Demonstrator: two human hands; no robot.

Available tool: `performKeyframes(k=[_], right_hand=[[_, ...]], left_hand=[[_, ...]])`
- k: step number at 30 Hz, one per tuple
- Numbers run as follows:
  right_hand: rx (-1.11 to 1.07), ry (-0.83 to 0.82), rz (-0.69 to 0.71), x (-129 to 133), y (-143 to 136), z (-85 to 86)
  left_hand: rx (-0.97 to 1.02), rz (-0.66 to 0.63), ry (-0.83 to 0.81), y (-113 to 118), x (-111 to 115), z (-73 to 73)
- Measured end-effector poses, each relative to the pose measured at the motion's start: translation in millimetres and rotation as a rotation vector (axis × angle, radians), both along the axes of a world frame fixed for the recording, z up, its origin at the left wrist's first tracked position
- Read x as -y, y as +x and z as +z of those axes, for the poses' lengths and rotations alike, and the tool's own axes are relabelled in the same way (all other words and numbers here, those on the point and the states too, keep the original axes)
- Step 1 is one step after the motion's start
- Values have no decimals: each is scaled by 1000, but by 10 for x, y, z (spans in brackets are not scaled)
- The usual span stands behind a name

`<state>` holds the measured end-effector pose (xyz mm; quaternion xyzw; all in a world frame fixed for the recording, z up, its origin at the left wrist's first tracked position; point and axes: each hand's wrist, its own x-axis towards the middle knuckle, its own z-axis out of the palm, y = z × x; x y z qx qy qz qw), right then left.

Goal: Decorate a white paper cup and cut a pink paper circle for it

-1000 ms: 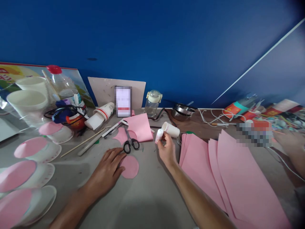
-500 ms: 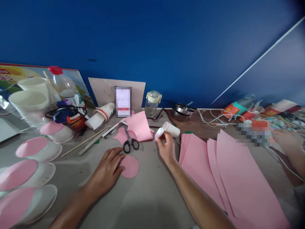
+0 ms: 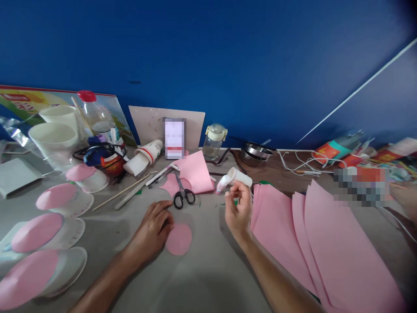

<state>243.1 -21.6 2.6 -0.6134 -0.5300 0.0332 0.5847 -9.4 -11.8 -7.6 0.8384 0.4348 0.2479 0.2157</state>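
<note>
My left hand (image 3: 155,228) lies on the grey table with its fingers loosely stretched, the thumb side at the edge of a pink paper circle (image 3: 179,239). My right hand (image 3: 239,211) hovers over the table with fingers curled but thumb and forefinger apart, nothing visible between them. Just beyond it a white glue tube (image 3: 223,184) lies on the table, by the mouth of a paper cup (image 3: 241,175) on its side. Black-handled scissors (image 3: 184,198) rest partly against pink paper scraps (image 3: 195,173), close to my left fingertips.
Several paper cups topped with pink circles (image 3: 55,195) line the left side. Pink sheets (image 3: 345,243) are stacked at the right. A phone (image 3: 174,138), a glass jar (image 3: 215,141) and metal bowls (image 3: 256,153) stand along the wall. Another person's hand (image 3: 405,198) is at far right.
My right hand has let go of the glue tube and drawn back toward me. My left hand and the circle stay close together. The whole view has shifted slightly.
</note>
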Motion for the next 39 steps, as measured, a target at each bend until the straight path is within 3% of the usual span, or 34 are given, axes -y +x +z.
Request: performKeyframes(k=[3,7,13,21,26,31,39], right_hand=[[36,-2,212,98,-85,73],[40,-165,528,188,-227,86],[58,-346,736,252,-370,51],[33,-427,711,238,-423,49],[-116,-453,613,234,-449,19],[-328,-537,575,237,-483,-52],[-157,-333,567,208,-493,11]], left_hand=[[34,-16,-22,10,-6,20],[96,26,-74,21,-9,86],[193,105,-243,-8,-5,155],[306,176,-348,13,26,187],[510,170,-571,73,37,221],[504,114,-699,112,71,205],[486,133,-735,119,81,208]])
